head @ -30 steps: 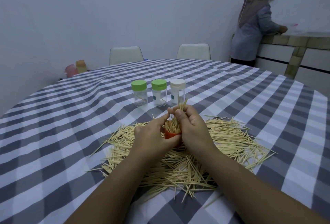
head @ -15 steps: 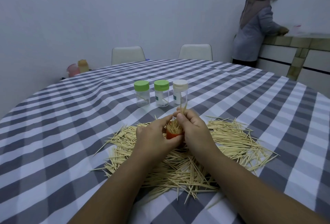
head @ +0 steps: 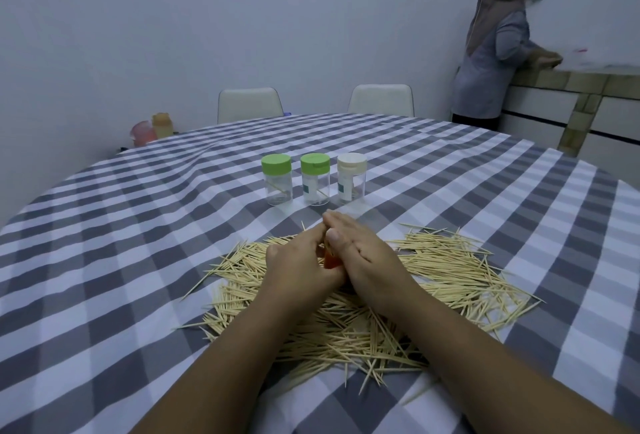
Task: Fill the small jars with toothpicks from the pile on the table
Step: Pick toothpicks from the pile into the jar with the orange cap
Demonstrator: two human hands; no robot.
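While the left hand (head: 298, 262) curls round a small orange jar (head: 331, 261), only a sliver of which shows between the two palms, the right hand (head: 363, 253) lies over its mouth with fingers (head: 341, 222) laid straight and close together, pointing away across the surface. That flat cover looks meant to press the bundle down and level inside the jar, though the sticks in it are hidden now, so I cannot tell how full it is. The left thumb reaches up to meet the right one at the jar's rim, which steadies it from tipping. Whether the jar stands on the surface or is lifted just off it cannot be made out.

Around and under both wrists spreads the pile of toothpicks (head: 450, 260), loose and crossed every way on the checked surface (head: 138, 226), within easy reach on both sides. Beyond the fingertips, near but apart from them, stand three clear jars in a row: two with green lids (head: 276, 163) (head: 314, 163) and one with a white lid (head: 352, 163), all capped and holding only a few sticks, so most of the filling seems left to do.
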